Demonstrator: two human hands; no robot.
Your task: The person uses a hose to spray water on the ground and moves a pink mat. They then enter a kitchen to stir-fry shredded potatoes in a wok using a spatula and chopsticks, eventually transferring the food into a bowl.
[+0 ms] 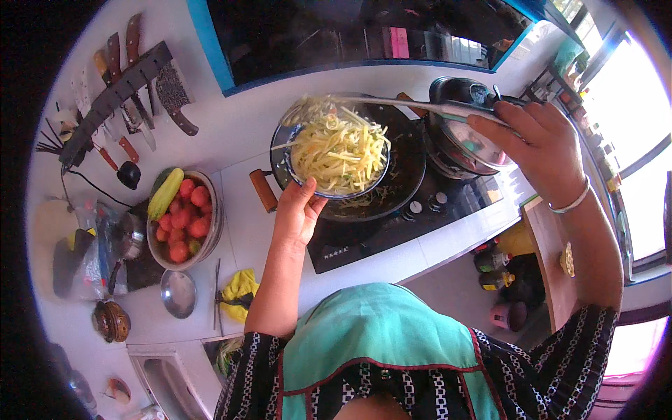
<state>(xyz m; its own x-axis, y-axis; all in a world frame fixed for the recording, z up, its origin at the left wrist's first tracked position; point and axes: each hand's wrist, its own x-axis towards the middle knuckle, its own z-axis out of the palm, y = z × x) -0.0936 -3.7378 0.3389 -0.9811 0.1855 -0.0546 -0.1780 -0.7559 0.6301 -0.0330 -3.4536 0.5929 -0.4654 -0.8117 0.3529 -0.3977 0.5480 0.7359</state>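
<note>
My left hand (297, 215) grips the near rim of a blue-edged bowl (350, 195), holding it over the left part of a dark wok (408, 157). Pale yellow shreds, probably potato, (339, 154) are heaped in the bowl. My right hand (540, 136), raised at the right, is closed round the handle of a long metal spatula (420, 106). The spatula reaches across the wok to the bowl's far left side. Its head is blurred, with shreds on or around it. A few shreds lie in the wok.
The wok sits on a black cooktop (350, 245), beside a lidded pot (465, 143). At left stand a basin (218, 224) of tomatoes with a long yellow-green vegetable (166, 192), a small metal bowl (178, 294) and a yellow cloth (240, 290). Knives hang on a wall rack (115, 98).
</note>
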